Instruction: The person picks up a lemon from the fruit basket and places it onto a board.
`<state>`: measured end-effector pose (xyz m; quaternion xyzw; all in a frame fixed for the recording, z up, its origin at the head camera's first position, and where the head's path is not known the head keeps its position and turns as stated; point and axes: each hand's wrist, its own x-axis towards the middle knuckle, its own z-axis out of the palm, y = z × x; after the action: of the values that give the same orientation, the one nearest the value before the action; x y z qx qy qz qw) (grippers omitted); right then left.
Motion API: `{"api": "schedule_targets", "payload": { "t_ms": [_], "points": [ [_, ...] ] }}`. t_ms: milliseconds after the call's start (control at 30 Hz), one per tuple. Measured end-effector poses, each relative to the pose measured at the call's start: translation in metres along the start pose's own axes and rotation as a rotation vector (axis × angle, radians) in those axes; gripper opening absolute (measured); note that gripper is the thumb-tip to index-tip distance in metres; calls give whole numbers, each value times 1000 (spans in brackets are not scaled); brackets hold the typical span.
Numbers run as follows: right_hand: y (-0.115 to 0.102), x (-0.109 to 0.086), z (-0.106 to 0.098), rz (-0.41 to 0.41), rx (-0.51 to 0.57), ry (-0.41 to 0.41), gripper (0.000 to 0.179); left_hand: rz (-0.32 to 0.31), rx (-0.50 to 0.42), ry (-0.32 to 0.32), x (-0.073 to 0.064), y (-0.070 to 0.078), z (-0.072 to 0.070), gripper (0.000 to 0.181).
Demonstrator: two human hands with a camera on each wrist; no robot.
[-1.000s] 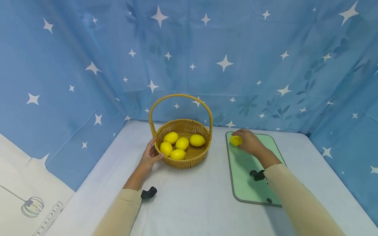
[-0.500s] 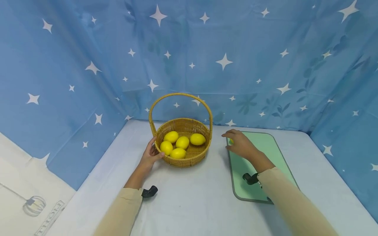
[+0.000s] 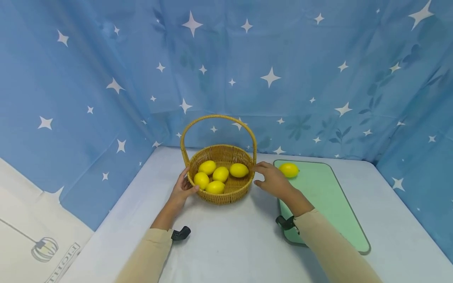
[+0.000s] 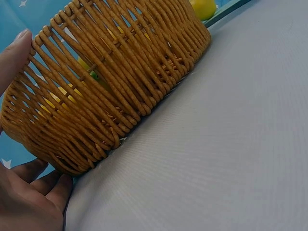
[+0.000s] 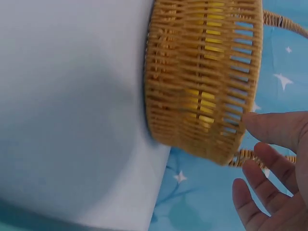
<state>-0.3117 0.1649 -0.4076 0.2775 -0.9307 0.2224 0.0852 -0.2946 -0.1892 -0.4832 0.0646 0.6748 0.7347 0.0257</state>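
A round wicker basket (image 3: 226, 197) with a tall arched handle stands on the white table and holds several yellow lemons (image 3: 215, 187). At its left side my left hand (image 3: 178, 193) grips the wall, thumb on the rim and fingers low on the outside, as the left wrist view shows. My right hand (image 3: 274, 181) is at the basket's right side, fingers spread and nothing held. In the right wrist view, its thumb (image 5: 269, 127) is right at the basket's rim and the other fingers reach toward the handle's base. One lemon (image 3: 289, 170) lies on the green board's far left corner.
The green cutting board (image 3: 325, 196) with a grey edge lies right of the basket, partly under my right forearm. A blue star-patterned curtain (image 3: 226, 51) closes off the back and sides. White cloth covers the table (image 3: 226, 251).
My right hand has let go of the lemon at the board's far left corner and moved left to the basket. My left hand has stayed on the basket.
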Motion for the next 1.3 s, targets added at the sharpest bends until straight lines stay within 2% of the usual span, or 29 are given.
{"api": "schedule_targets", "payload": {
  "t_ms": [333,700,967,1167,1300],
  "points": [
    [-20,8,9,-96,-15,20,30,35,39,26,-2,-4,1,85],
    [-42,19,21,-137,36,-14,30,56,58,20,-4,-3,3,84],
    [-51,28,36,-125,52,-59,33,53,70,35,-3,-5,2,83],
    [-59,33,44,-126,106,-66,30,60,71,24,-2,-5,1,83],
    [-65,38,48,-124,119,-98,30,44,60,37,-3,-4,2,82]
  ]
}}
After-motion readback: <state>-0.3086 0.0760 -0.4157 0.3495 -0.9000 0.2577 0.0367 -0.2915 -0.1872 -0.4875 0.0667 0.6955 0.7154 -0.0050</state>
